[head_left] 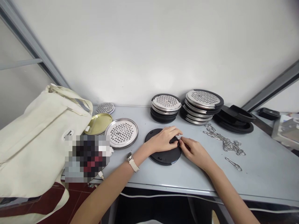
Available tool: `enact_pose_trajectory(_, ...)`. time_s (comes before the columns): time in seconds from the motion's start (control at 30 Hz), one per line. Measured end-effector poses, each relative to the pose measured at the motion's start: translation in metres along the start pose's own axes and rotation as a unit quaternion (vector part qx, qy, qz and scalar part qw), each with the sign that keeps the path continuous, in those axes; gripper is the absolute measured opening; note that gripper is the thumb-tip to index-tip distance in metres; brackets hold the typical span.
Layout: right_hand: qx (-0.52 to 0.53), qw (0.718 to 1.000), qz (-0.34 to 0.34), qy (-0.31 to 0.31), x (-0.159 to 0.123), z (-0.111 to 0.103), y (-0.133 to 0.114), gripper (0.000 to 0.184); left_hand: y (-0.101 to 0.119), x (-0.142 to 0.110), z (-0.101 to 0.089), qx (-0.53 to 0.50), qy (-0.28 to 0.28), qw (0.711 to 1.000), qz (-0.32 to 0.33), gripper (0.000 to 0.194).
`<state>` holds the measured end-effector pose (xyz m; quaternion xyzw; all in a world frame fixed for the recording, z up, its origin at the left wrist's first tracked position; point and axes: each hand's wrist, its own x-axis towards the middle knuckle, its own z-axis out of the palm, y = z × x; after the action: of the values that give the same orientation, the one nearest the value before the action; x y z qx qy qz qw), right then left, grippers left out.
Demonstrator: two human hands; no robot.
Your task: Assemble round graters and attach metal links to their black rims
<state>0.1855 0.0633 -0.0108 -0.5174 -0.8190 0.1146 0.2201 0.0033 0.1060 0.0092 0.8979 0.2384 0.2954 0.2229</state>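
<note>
A black round plate (164, 158) with small slots lies flat on the grey table in front of me. My left hand (165, 139) rests over its upper right part, fingers bent, thumb and forefinger closed near the rim. At that right rim my right hand (192, 151) pinches a small shiny metal piece (177, 137), which looks like a wire clip; the fingers hide most of it. Right of my hands, a loose pile of wire clips (230, 145) lies on the table, with a single wire clip (233, 164) nearer to me.
Behind stand a smaller stack of grater discs (166, 103) and a taller stack (203, 99), both with black holders. Black dishes (235, 124) lie further right. To the left are a grater disc (121, 133), a gold lid (99, 123) and a cream bag (39, 133).
</note>
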Motion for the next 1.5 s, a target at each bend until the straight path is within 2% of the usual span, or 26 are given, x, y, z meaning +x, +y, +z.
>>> enact_pose_trajectory(0.6, 0.028, 0.999, 0.002, 0.015, -0.0009, 0.0011, -0.0023, 0.027, -0.0036, 0.001, 0.0026, -0.001, -0.003, 1.0, -0.005, 0.027)
enact_pose_trajectory(1.03, -0.014, 0.999, -0.02, 0.04, -0.0009, 0.0033, -0.0015, 0.025, -0.0064, 0.0003, 0.0052, -0.069, 0.008, 0.998, -0.01, 0.037)
enact_pose_trajectory(1.5, -0.053, 0.994, -0.055, 0.083, -0.0011, 0.0038, 0.0007, 0.023, -0.0057, 0.0004, 0.0041, -0.073, 0.001, 0.997, -0.011, 0.038)
